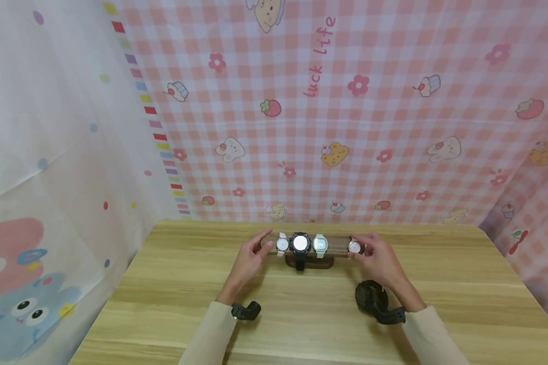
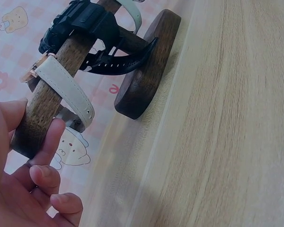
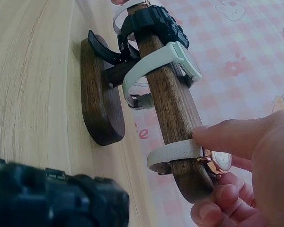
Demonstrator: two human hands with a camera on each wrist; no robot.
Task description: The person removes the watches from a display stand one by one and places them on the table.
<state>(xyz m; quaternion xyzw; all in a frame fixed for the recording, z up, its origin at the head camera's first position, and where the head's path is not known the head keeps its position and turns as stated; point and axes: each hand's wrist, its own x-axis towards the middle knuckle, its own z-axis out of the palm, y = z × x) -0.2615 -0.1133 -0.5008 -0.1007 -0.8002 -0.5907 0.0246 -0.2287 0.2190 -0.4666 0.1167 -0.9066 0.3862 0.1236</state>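
Broadly, a pink checked cloth (image 1: 392, 121) hangs behind everything, with a white patterned cloth (image 1: 73, 126) on the left and the wood-grain desk (image 1: 187, 284) spreading beneath. Near the desk's back edge is the dark wooden watch stand (image 1: 338, 247), a long bar on an oval base. The left hand (image 1: 250, 259) pinches the bar's left end; the right hand (image 1: 381, 259) has thumb and fingers closed about the rose-gold watch (image 1: 354, 247) at the other end, partly hiding both it and the bar's tip. A round black object (image 1: 363, 296) sits just beside the right wrist, though I cannot tell whether it touches the desk. Between the hands, the bar bears a bulky black watch (image 1: 300, 243), its strap hanging before the base, flanked by a pale green watch (image 1: 320, 245) and a small white-strapped watch (image 1: 282, 245).
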